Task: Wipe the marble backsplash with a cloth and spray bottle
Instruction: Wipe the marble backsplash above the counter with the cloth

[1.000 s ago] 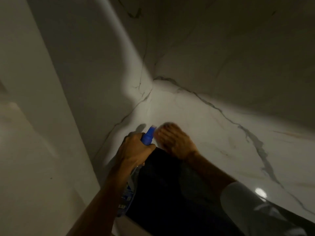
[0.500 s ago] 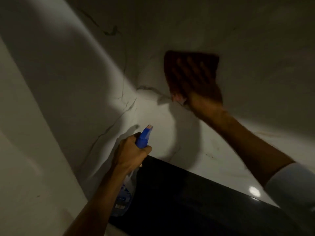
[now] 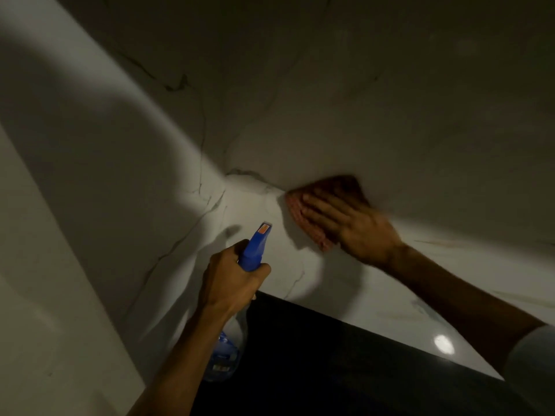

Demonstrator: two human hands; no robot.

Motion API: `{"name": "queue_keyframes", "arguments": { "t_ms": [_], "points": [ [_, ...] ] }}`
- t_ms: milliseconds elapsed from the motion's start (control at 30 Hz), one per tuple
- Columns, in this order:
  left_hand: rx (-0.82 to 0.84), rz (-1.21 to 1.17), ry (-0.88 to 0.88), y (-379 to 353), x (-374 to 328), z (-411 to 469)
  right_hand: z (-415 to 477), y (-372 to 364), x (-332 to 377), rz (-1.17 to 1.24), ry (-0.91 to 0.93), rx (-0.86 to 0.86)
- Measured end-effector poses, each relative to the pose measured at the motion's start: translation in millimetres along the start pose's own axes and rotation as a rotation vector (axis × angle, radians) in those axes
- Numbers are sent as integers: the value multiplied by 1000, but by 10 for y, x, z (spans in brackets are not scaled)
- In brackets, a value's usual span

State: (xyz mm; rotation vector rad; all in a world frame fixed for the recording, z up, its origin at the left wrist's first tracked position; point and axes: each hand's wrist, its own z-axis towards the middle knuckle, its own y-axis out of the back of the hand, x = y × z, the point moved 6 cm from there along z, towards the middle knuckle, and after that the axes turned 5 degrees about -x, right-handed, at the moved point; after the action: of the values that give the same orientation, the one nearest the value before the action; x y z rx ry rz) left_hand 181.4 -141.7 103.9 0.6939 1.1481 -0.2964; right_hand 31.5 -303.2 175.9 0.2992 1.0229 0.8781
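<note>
Here, head view: you are working a dim corner of the marble backsplash [image 3: 390, 121].
Right hand [image 3: 357, 232]: fingers spread flat, pressing the pink cloth [image 3: 303, 217] against the marble just right of the corner.
Left hand [image 3: 231, 280]: fingers curling tight round the spray bottle [image 3: 255, 250], nozzle pointing at the wall.
Risk: the cloth is likely bunching under your palm, leaving streaks; a stray squeeze could be wetting your wiping hand.

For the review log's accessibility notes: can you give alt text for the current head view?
A right hand presses a pink cloth flat against a white veined marble backsplash near its inside corner, in dim light. The left hand grips a blue-topped spray bottle, nozzle toward the wall.
</note>
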Motion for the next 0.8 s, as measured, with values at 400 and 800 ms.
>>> {"name": "queue_keyframes", "arguments": {
  "t_ms": [400, 800],
  "points": [
    [-14, -55, -91, -120, -395, -3, 650, 999, -1115, -112, -319, -266],
    [-32, -101, -115, -199, -544, 3, 920, 1121, -1393, -6, -508, -231]
  ]
}}
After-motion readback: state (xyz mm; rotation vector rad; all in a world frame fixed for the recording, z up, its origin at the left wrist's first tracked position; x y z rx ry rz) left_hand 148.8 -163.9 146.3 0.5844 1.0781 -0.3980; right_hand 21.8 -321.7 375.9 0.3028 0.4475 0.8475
